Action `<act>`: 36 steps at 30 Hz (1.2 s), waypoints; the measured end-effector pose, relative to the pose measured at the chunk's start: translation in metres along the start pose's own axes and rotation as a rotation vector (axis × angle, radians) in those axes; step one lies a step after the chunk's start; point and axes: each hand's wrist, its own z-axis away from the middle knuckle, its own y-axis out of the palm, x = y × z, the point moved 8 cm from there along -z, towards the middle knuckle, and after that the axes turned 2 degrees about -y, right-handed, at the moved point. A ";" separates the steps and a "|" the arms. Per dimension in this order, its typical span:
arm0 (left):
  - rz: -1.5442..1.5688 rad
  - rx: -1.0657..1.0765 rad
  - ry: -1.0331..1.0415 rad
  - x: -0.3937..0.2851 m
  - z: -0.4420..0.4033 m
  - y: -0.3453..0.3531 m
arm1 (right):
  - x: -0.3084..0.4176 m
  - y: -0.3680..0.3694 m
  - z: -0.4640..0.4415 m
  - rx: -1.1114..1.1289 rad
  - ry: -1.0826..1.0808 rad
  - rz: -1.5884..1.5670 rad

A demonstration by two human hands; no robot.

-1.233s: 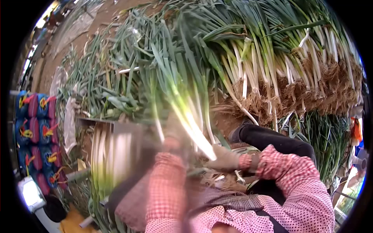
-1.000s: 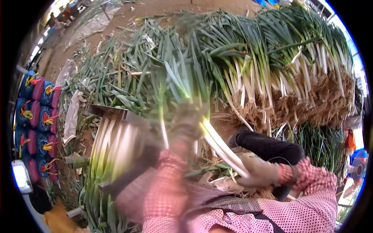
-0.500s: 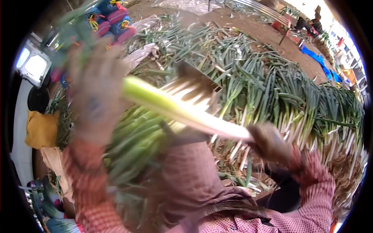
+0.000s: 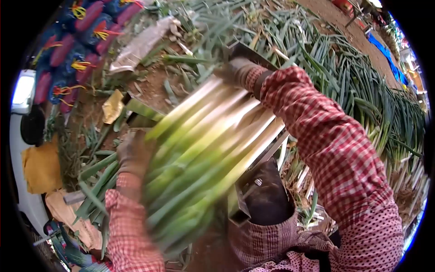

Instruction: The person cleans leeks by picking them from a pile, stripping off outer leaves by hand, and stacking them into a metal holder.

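Note:
A motion-blurred row of leeks (image 4: 204,149) lies side by side in front of me on a metal frame (image 4: 238,208), white ends up and to the right, green leaves down and to the left. My right hand (image 4: 244,70), gloved, is closed at the white end of the farthest leek (image 4: 192,104), beside an upright metal plate (image 4: 253,54). At the left edge of the row my left hand (image 4: 135,152), also gloved, is against the green part. Blur and the leaves hide its fingers.
Many leeks (image 4: 353,99) are heaped along the right and back. Netted bundles with yellow ties (image 4: 77,41) are piled at back left. A plastic sheet (image 4: 142,43), a yellow cloth (image 4: 41,167) and loose leaves lie on the soil. My dark boot (image 4: 265,195) is beside the frame.
The single leek held across the view between my hands has come down to the row. My right hand has moved up and away to the metal plate; my left hand has lowered to the row's left edge.

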 end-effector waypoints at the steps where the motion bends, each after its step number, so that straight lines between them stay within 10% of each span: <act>1: 0.036 0.012 -0.027 -0.003 -0.002 0.003 | -0.006 -0.005 0.001 0.041 0.109 -0.185; 4: 0.043 0.015 -0.041 -0.007 0.005 0.002 | -0.014 0.038 -0.017 0.102 0.316 -0.571; 9: 0.074 0.044 -0.087 -0.014 0.003 -0.020 | 0.015 -0.018 0.013 -0.338 -0.002 0.166; 12: 0.163 0.061 -0.120 -0.023 -0.006 -0.019 | 0.012 -0.016 0.023 -0.211 0.123 0.138; 14: 0.231 0.120 -0.168 -0.023 -0.002 -0.018 | 0.020 -0.039 0.057 -0.578 0.127 0.023; 22: 0.163 0.050 -0.152 -0.021 -0.008 -0.015 | 0.021 -0.008 0.083 -0.013 0.229 -0.567; 27: 0.353 0.104 -0.143 -0.029 -0.010 -0.017 | -0.001 0.025 0.051 0.006 0.194 -0.474; 31: 0.043 -0.215 -0.128 0.004 0.021 -0.027 | 0.000 -0.005 0.049 -0.003 0.266 -0.625; 36: -0.228 -0.074 -0.239 0.057 0.109 -0.094 | 0.004 -0.016 0.059 -0.152 0.192 -0.544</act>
